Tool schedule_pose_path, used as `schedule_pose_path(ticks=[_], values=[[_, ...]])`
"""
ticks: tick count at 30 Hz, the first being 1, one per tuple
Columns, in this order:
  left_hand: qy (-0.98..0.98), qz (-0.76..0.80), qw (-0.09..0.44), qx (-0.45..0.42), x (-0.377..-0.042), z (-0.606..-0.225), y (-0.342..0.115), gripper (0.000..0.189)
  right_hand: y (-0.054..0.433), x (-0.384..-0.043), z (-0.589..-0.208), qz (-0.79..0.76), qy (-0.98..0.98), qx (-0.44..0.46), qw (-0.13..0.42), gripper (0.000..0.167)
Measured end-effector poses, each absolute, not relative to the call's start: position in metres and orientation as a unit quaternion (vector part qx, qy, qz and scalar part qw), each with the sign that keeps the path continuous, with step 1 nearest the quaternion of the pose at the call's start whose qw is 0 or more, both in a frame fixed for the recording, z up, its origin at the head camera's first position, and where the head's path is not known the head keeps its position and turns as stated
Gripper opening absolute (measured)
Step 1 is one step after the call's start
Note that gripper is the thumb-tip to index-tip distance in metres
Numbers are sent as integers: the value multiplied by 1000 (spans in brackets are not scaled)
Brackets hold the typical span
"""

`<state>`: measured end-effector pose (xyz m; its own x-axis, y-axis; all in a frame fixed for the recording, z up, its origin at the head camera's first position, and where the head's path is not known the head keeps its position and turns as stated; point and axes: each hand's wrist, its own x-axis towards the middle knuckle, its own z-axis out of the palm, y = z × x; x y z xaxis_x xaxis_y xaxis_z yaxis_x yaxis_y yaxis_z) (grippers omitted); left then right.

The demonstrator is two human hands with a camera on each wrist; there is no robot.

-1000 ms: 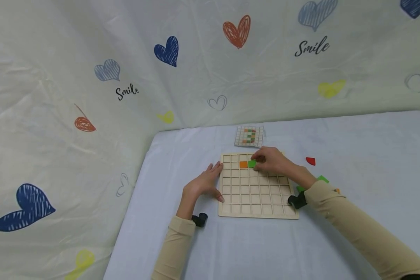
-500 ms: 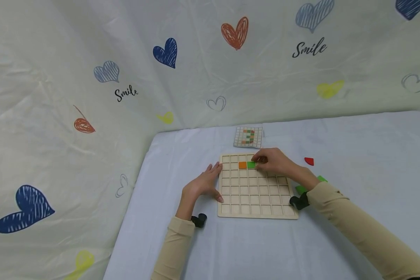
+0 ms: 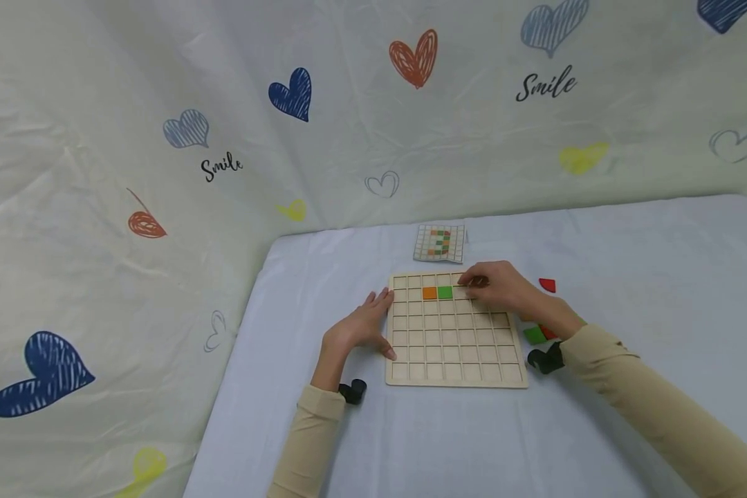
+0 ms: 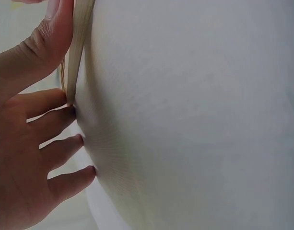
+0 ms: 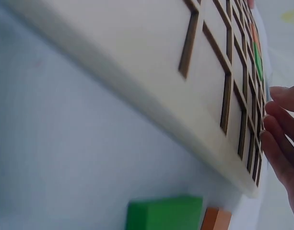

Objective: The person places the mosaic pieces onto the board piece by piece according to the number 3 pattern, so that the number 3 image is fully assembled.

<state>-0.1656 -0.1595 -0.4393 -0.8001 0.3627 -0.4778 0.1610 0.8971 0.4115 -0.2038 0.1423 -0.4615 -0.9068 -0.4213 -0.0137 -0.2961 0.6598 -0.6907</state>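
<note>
The loosely bent right hand has let go of the green square on its left, the wide-spread left hand touches the board, and the right wrist partly hides a red piece.

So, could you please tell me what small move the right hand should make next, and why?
I'd probably have the right hand pick up the far red piece: the hand seems to hold nothing, the orange tile and green tile sit side by side on the board, and the card's top row appears to show red right of green.
</note>
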Motion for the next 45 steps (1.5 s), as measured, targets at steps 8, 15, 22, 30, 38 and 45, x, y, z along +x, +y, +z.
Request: schedule_pose_path(ticks=[8,15,22,30,38,45], values=[[929,193,280,146,-165,-438,-159,126,169,-198,-459,-345,915,-200,67,21],[930,197,277,138,-164,-438,-159,126,195,-191,-454,-333,921,-198,45,20],[930,192,278,145,-164,-439,-159,126,220,-183,-456,-310,934,-177,25,18],[931,184,280,144,-164,-439,-158,125,240,-181,-460,-282,945,-167,4,19],[933,170,288,136,-165,-443,-157,127,254,-179,-463,-280,951,-132,14,26],[929,199,280,141,-164,-440,-159,126,259,-183,-468,-269,954,-134,15,22]])
